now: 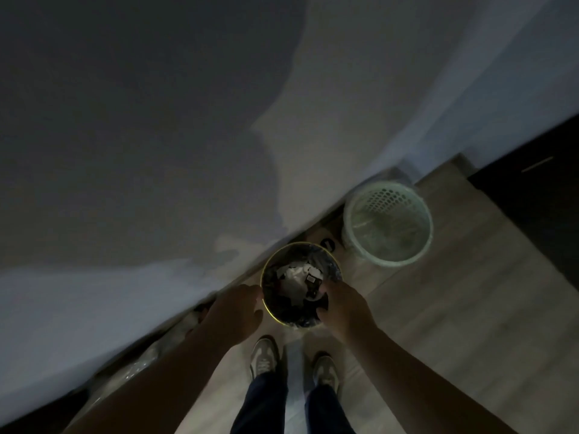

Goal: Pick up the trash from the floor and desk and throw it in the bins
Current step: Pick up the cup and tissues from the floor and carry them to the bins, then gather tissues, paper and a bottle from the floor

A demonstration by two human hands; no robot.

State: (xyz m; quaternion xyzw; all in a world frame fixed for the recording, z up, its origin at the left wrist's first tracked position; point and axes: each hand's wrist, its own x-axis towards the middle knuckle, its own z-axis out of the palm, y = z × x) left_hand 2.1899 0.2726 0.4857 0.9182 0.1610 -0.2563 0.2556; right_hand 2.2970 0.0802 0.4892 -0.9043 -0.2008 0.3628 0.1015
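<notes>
A round bin with a yellow rim [268, 311] stands on the floor by the wall, just ahead of my shoes. It holds white and dark trash [297, 274]. My left hand [236, 311] hangs at the bin's left rim with loosely bent fingers and nothing in it. My right hand [343, 305] is over the bin's right edge. Its thumb and fingers curl round a dark piece [322, 304]; whether that is trash or the bin's liner is too dim to tell.
A pale green perforated bin [388, 195] stands to the right along the wall, with a small dark object [327, 244] on the floor between the bins. Clear plastic wrapping [138, 364] lies along the wall at left. Dark furniture [539, 189] sits at the far right.
</notes>
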